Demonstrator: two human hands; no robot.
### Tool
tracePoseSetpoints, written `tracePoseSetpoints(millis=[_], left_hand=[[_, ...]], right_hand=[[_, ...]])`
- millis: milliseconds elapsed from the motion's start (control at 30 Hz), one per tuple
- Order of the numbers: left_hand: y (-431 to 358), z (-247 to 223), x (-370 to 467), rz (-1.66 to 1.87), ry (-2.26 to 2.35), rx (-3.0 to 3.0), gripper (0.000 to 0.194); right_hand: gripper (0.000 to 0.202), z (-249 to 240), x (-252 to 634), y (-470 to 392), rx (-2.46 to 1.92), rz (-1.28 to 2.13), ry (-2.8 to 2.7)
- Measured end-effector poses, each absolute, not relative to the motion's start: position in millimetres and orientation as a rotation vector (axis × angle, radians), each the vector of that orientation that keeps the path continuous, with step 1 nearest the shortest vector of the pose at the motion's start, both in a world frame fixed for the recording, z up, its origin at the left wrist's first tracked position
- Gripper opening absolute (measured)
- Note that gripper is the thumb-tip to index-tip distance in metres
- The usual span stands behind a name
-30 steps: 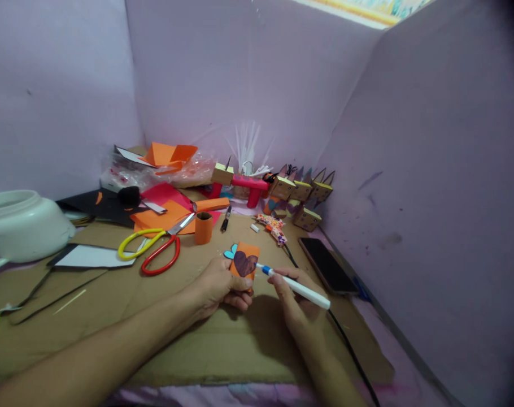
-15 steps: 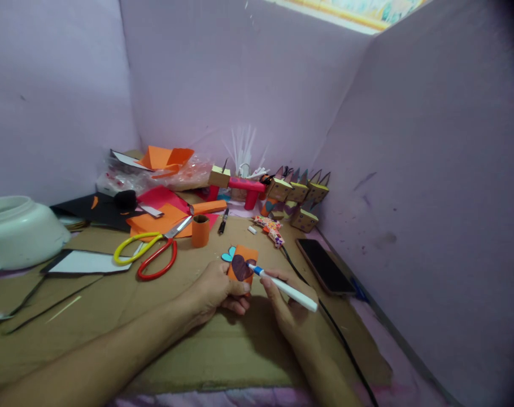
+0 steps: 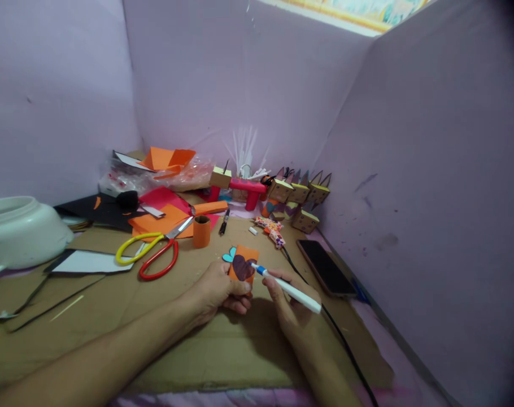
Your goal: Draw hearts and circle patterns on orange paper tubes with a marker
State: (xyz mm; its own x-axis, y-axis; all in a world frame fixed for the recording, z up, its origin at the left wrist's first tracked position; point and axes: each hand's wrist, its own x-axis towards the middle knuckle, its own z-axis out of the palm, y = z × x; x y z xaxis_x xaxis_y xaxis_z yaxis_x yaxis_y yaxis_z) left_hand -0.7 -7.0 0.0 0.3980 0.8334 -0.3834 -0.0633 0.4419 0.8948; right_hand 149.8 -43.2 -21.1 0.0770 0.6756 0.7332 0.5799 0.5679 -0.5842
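An orange paper piece [image 3: 250, 255] with a dark purple heart [image 3: 241, 268] on it is held by my left hand [image 3: 223, 289], thumb on its lower front. A light blue heart [image 3: 229, 255] shows at its upper left edge. My right hand [image 3: 293, 299] is closed around a white marker [image 3: 297, 295] with a blue collar, whose tip is at the purple heart's right side. Beyond my left hand an orange tube [image 3: 201, 233] stands upright. Scissors [image 3: 172, 243] with one yellow and one red handle lie to its left.
A phone [image 3: 325, 267] and a black cable [image 3: 339, 333] lie on the right. Behind are a patterned glue gun [image 3: 270, 225], a black pen [image 3: 224, 223] and box-headed figures [image 3: 305, 219]. A white pot [image 3: 24, 232] and paper scraps [image 3: 164, 217] are left.
The whole view has shifted very slightly, so things sit a little further right. Both hands keep the same hold, and the marker tip stays at the purple heart.
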Motion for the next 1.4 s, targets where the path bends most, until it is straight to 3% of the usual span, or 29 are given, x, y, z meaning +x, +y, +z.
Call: tracePoseSetpoints(millis=[333, 533, 600, 800, 900, 1067, 1400], left_hand=[[-6.5, 1.5, -1.0, 0.746, 1.005, 0.968, 0.024], [-3.7, -4.4, 1.6, 0.905, 1.097, 1.179, 0.024], [-3.1, -7.9, 0.5, 0.942, 1.159, 1.370, 0.020], [-2.3, -11.2, -3.7, 1.010, 1.278, 1.805, 0.018], [0.4, -7.7, -5.2, 0.951, 1.131, 1.730, 0.014], [3.5, 4.4, -12.1, 0.624, 0.804, 1.446, 0.047], [5.4, -5.0, -13.5, 0.624, 0.819, 1.339, 0.043]], right_hand=[[0.027, -2.9, 148.8, -21.7, -1.014, 0.695, -1.069], [0.045, 14.8, 137.2, 15.2, -1.008, 1.013, -1.120], [0.047, 13.4, 132.7, 16.8, -1.114, 1.018, -1.159], [0.038, 12.7, 129.5, 5.9, -1.334, 0.567, -1.418], [0.034, 13.6, 133.6, 3.4, -1.276, 0.628, -1.389], [0.029, 15.0, 140.7, 0.6, -1.087, 0.766, -1.321], [0.024, 17.1, 138.3, -6.5, -1.002, 0.815, -1.352]])
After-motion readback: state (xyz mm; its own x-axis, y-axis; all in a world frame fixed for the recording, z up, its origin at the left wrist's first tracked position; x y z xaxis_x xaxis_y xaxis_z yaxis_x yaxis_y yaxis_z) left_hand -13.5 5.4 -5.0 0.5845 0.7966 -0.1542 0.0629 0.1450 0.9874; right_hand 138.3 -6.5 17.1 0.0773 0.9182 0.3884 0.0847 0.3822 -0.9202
